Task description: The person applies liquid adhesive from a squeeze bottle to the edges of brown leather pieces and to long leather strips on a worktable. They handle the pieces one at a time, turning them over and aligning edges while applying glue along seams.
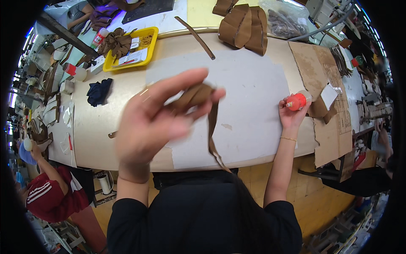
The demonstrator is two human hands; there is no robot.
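My left hand [146, 116], raised close to the view and smeared by motion, has its fingers curled around a bundled brown strip [195, 96]. One narrow end of that strip [212, 129] hangs from the fingertips toward the table's near edge. At the right of the white work sheet, my right hand [291, 118] grips a small squeeze bottle [298, 100] with a red top and a pale nozzle. The bottle lies tilted in the fingers, its nozzle pointing left. Just right of it are brown pieces with a white paper tag [328, 95].
A yellow tray [152, 42] with brown pieces and rubber bands sits at the upper left. Below it lies a dark blue cloth [99, 92]. Brown panels [243, 27] and a loose strip [196, 38] rest at the back. Cardboard [313, 63] covers the right side. A co-worker [50, 190] sits at left.
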